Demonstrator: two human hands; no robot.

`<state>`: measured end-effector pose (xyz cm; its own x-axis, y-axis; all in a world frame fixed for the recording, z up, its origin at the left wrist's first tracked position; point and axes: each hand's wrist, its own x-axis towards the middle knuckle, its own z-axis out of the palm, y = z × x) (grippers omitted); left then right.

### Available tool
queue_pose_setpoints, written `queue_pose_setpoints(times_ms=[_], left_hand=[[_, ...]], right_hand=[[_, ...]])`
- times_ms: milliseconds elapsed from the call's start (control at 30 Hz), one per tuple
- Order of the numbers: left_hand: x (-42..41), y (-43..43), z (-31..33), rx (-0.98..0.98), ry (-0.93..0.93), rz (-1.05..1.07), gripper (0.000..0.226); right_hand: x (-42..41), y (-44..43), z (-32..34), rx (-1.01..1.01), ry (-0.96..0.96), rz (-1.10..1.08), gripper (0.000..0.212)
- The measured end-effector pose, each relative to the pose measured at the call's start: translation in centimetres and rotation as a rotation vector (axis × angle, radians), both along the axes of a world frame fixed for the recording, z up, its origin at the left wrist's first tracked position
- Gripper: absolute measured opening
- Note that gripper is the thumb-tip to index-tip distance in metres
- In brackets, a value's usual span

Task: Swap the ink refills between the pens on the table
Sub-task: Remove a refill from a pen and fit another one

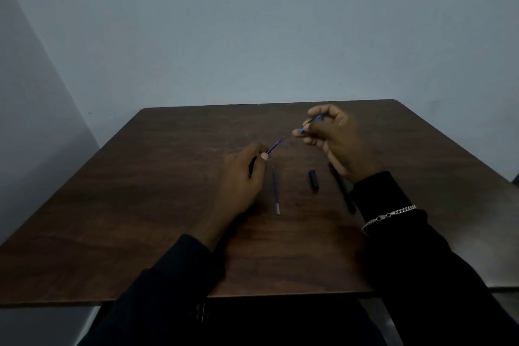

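The left hand (244, 177) is over the middle of the table (168, 177). Its fingers (264, 157) pinch a thin refill (276, 144). The tip sticks out and points far and to the right.

The right hand (337, 143) is up at the far right. Its fingers curl round a blue pen (312, 121) and pinch it. The low end of the blue pen faces the refill tip. The two are near but not touching.

A spare refill (275, 191) lies flat on the table between the hands. A black cap (313, 180) lies just to its right. A black pen (344, 194) lies further right, partly hidden under the right wrist.

The step now looks like sliding the refill into the blue pen. To do it well, hold the blue pen very still. Line the refill up straight with the hole, like threading a needle. I cannot tell if the hole is clear, so look first. Then push slowly and gently. The refill is thin and may bend if it goes in crooked. Pinch it close to the tip so it does not wobble.
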<state>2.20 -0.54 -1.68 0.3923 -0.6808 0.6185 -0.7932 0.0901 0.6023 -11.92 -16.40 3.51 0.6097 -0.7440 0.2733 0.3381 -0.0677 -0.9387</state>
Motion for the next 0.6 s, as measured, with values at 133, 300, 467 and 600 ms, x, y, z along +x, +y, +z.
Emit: queue_pose_setpoints(times_ms=[133,300,467,600], left_hand=[[-0.1,0.1,0.0,0.018,-0.017,0.004,0.019],[-0.2,0.0,-0.1,0.021,-0.035,0.009,0.018],[-0.3,-0.1,0.0,0.024,-0.043,0.014,0.018],[-0.3,0.1,0.2,0.018,-0.043,0.014,0.017]], right_hand=[[-1.0,-0.2,0.1,-0.153,0.327,-0.103,0.024],[-2.6,-0.3,0.3,-0.298,0.754,-0.212,0.013],[-2.6,0.4,0.2,-0.388,1.002,-0.282,0.009],[-1.8,1.2,-0.1,-0.418,1.138,-0.304,0.009]])
